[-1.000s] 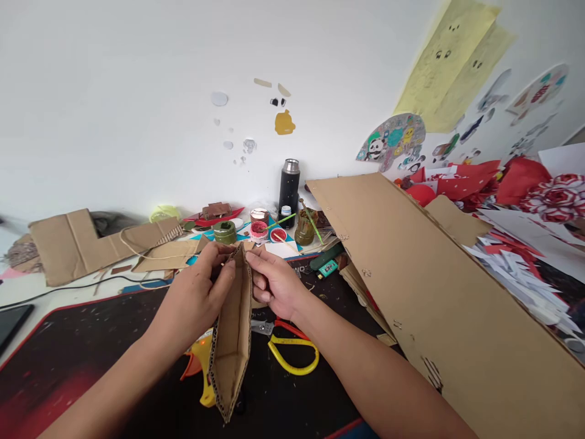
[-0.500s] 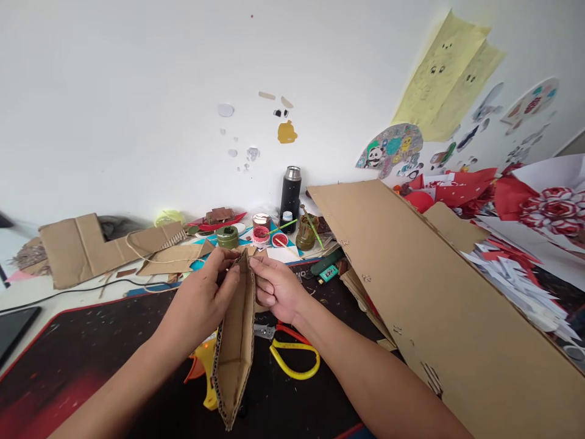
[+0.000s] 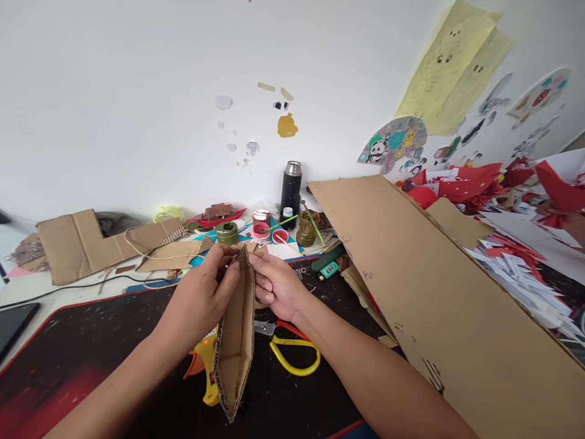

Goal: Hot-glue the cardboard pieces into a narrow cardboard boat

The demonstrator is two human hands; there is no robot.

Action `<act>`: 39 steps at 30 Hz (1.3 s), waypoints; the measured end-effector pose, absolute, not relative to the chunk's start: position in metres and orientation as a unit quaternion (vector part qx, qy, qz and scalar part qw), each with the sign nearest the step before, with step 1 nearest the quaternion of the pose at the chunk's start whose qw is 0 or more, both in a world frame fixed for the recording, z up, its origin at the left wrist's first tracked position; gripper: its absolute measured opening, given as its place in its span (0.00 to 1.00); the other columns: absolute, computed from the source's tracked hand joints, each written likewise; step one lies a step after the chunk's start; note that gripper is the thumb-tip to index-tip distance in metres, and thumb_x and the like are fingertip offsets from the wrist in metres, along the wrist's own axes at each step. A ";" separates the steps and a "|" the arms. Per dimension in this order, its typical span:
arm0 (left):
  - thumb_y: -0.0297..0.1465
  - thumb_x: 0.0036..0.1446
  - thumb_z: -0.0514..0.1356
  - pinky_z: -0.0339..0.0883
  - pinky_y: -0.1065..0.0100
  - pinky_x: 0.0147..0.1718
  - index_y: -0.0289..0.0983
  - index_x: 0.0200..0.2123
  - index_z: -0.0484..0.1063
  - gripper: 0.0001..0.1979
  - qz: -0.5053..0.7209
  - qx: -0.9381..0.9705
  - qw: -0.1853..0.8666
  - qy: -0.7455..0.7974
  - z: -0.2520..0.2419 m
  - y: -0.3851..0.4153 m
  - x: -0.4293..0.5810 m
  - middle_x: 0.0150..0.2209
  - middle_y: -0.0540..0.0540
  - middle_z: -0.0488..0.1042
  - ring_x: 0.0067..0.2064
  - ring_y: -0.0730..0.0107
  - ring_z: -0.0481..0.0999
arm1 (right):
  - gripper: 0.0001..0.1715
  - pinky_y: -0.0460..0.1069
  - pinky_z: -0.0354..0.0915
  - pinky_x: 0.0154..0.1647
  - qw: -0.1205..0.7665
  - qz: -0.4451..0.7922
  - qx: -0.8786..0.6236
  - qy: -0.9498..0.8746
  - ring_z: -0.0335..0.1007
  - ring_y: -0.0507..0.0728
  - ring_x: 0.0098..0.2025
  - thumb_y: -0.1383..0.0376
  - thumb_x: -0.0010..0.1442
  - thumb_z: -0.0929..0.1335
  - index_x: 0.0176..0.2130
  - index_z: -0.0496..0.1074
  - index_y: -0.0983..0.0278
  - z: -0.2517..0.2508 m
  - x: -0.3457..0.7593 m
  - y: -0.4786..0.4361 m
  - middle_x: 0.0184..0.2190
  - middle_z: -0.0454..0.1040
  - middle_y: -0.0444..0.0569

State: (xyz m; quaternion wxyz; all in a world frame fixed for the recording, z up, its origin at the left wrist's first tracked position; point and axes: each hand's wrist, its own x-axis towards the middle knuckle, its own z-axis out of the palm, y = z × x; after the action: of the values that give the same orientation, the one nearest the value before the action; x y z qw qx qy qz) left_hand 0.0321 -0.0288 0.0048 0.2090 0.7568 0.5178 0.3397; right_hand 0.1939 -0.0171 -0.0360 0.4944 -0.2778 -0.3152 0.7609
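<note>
A narrow boat-shaped cardboard piece (image 3: pixel 237 338), with raised corrugated walls and pointed ends, is held up between my hands. My left hand (image 3: pixel 205 286) is closed on its far end from the left, thumb on the outer wall. My right hand (image 3: pixel 276 283) pinches the same tip from the right with thumb and fingers. Behind the cardboard, partly hidden, a yellow glue gun (image 3: pixel 209 372) lies on the dark mat (image 3: pixel 150 390). Yellow-handled scissors (image 3: pixel 297 356) lie just right of the cardboard, beside a red-handled tool whose lower part is overlapped.
A large cardboard panel (image 3: pixel 439 292) slants across the right side. Paint jars (image 3: pixel 227 234), a black thermos (image 3: pixel 291 189) and a brush in a glass jar (image 3: pixel 306 231) stand at the back. Cardboard scraps (image 3: pixel 68 250) lie at the left, cut paper (image 3: pixel 525 268) at the right.
The camera view has shifted slightly. Both hands keep their hold on the cardboard tip, and a red paper shape at the far right has changed position.
</note>
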 end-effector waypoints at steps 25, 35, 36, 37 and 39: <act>0.44 0.67 0.53 0.76 0.63 0.38 0.42 0.53 0.74 0.19 0.348 0.749 0.209 0.524 0.009 -0.027 0.030 0.44 0.43 0.88 0.42 0.54 0.87 | 0.32 0.44 0.35 0.15 0.495 0.757 -0.300 -0.302 0.39 0.44 0.14 0.47 0.47 0.83 0.35 0.68 0.61 -0.039 0.192 -0.016 0.13 0.56 0.28; 0.43 0.67 0.52 0.75 0.62 0.38 0.42 0.49 0.72 0.16 0.351 0.747 0.205 0.526 0.004 -0.027 0.033 0.45 0.42 0.87 0.44 0.53 0.86 | 0.29 0.44 0.34 0.15 0.493 0.756 -0.302 -0.307 0.40 0.44 0.14 0.49 0.50 0.82 0.36 0.69 0.62 -0.041 0.194 -0.015 0.12 0.56 0.28; 0.43 0.67 0.52 0.75 0.62 0.37 0.42 0.49 0.72 0.16 0.351 0.747 0.205 0.527 0.004 -0.027 0.033 0.45 0.42 0.87 0.44 0.53 0.86 | 0.29 0.44 0.34 0.15 0.494 0.755 -0.303 -0.305 0.40 0.44 0.14 0.49 0.50 0.82 0.36 0.69 0.62 -0.041 0.194 -0.014 0.12 0.56 0.28; 0.43 0.67 0.52 0.75 0.62 0.37 0.42 0.49 0.73 0.16 0.352 0.746 0.204 0.528 0.004 -0.027 0.034 0.45 0.42 0.87 0.44 0.53 0.86 | 0.29 0.44 0.35 0.15 0.497 0.754 -0.304 -0.303 0.39 0.44 0.14 0.50 0.50 0.82 0.36 0.68 0.62 -0.042 0.194 -0.014 0.12 0.56 0.28; 0.43 0.67 0.52 0.75 0.62 0.37 0.42 0.49 0.73 0.16 0.351 0.746 0.202 0.529 0.003 -0.027 0.034 0.45 0.42 0.87 0.44 0.53 0.86 | 0.28 0.44 0.35 0.15 0.500 0.753 -0.302 -0.301 0.39 0.44 0.14 0.51 0.50 0.82 0.36 0.68 0.62 -0.042 0.194 -0.014 0.13 0.56 0.28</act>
State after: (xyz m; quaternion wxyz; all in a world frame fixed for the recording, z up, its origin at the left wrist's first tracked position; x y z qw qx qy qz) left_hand 0.0336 -0.0267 0.0035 0.2024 0.7458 0.5286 0.3513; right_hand 0.1942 -0.0136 -0.0422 0.5004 -0.3021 -0.3013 0.7533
